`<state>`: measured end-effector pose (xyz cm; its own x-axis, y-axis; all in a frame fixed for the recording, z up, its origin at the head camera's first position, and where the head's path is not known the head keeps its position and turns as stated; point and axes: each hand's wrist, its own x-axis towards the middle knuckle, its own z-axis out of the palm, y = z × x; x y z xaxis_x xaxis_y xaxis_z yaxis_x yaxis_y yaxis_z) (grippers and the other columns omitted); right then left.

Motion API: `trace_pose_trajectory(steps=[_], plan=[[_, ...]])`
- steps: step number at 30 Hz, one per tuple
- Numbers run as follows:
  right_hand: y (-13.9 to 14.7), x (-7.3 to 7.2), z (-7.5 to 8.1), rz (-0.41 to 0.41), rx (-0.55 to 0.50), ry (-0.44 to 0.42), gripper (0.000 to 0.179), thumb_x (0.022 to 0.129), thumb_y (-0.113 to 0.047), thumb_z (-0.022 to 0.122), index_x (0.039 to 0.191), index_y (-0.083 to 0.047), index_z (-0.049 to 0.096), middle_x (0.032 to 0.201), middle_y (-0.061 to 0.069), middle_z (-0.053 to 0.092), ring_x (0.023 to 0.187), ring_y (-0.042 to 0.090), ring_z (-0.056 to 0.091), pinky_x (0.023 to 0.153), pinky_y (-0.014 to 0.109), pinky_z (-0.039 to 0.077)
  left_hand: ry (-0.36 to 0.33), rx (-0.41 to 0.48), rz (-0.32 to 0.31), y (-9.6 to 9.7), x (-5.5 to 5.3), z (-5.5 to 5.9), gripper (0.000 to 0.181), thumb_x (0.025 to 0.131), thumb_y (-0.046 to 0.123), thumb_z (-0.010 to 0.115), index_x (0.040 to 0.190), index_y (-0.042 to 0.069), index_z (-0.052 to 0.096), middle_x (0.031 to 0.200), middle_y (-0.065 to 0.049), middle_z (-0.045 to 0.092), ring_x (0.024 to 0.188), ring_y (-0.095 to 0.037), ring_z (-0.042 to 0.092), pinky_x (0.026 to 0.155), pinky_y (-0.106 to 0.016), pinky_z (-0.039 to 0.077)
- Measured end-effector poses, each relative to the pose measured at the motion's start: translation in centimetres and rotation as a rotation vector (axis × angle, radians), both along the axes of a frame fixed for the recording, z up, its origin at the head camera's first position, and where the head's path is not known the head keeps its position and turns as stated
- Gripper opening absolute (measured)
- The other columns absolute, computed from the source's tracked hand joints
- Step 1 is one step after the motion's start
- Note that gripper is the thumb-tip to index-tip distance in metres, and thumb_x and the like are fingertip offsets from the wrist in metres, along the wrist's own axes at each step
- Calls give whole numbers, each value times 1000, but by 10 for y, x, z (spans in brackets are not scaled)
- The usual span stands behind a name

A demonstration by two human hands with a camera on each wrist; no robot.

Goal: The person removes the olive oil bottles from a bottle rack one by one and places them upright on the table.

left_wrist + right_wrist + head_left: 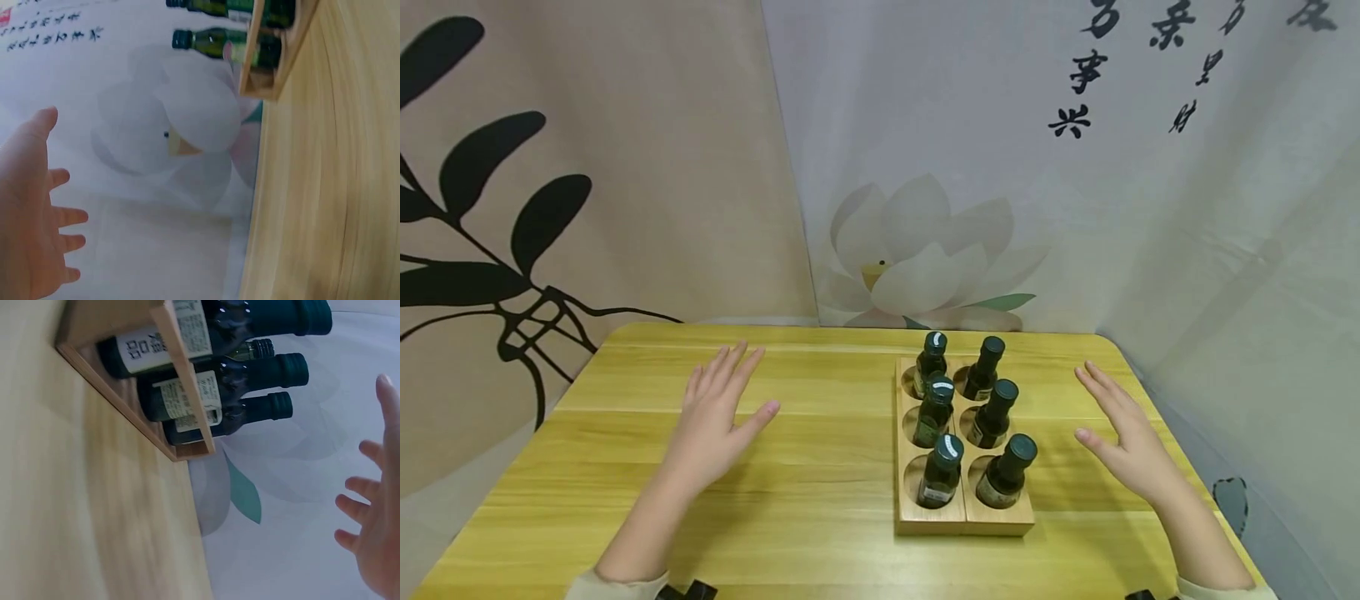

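Note:
My left hand (711, 425) is held over the left part of the table, fingers straight and spread, with nothing in it. On the other side my right hand (1129, 442) also has straight fingers and holds nothing. Between them, nearer the right hand, stands a wooden bottle rack (964, 527) with two rows of round holes. Several dark green glass bottles with dark caps sit in those holes, among them a front left bottle (942, 475) and a front right bottle (1004, 475). Printed labels show on the bottles (209, 390) in the right wrist view.
The yellow wood-grain table (820, 500) has rounded far corners. Behind it hangs a pale cloth backdrop (700, 167) printed with a lotus, dark leaves and black characters; it meets the table's far edge.

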<state>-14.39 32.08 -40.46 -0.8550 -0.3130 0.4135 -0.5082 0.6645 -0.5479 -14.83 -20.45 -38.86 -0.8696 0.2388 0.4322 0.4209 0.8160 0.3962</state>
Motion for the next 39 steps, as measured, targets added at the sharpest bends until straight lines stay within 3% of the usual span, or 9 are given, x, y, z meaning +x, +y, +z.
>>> trace_pose_trajectory(steps=[4,7,16,22,29,35,37,39], plan=[[-1,4,-12,12,-42,-55,79,86,-20,73,152,-21,30,156,9,22,138,41,19,92,77,19,24,53,-35,14,2,-4,68,95,42,57,150,11,31,154,-16,25,140,-40,16,111,-57,4],[0,6,-22,24,-75,-104,84,82,-20,76,152,-23,29,156,6,23,140,27,18,91,77,21,31,98,-56,25,3,-7,68,94,40,59,150,12,32,153,-13,27,139,-39,19,111,-57,7],[-3,12,-50,92,-159,-218,96,73,-29,82,152,-22,29,155,8,25,137,2,17,90,78,19,32,243,-123,57,9,-12,66,92,33,64,149,18,35,149,-5,36,136,-32,29,106,-61,20],[-7,16,-63,151,-182,-266,99,72,-31,83,153,-19,27,155,6,27,137,14,22,90,79,18,-11,287,-173,79,13,-12,64,90,30,65,147,19,38,147,-2,39,134,-29,33,103,-60,28],[-12,19,-74,200,-191,-317,102,68,-21,85,152,-15,27,152,20,26,136,16,24,91,78,18,-63,351,-237,104,17,-11,62,89,32,66,146,21,41,144,-1,43,132,-25,37,102,-57,32],[-12,21,-85,234,-199,-326,97,74,-37,82,152,-16,28,152,14,30,127,52,29,88,79,22,-87,403,-313,122,18,-13,58,89,29,67,141,14,47,140,-2,48,127,-25,44,101,-52,37],[-12,21,-88,238,-199,-311,93,76,-42,79,151,-15,30,151,5,34,127,47,34,91,74,26,-98,410,-338,127,19,-15,58,88,28,68,141,14,48,137,-2,50,124,-24,47,101,-48,39],[-12,22,-92,246,-206,-300,91,78,-45,77,151,-15,32,149,-4,36,129,32,39,99,60,32,-106,411,-357,132,19,-18,58,88,26,68,140,13,48,136,-2,51,122,-22,49,101,-45,40]])
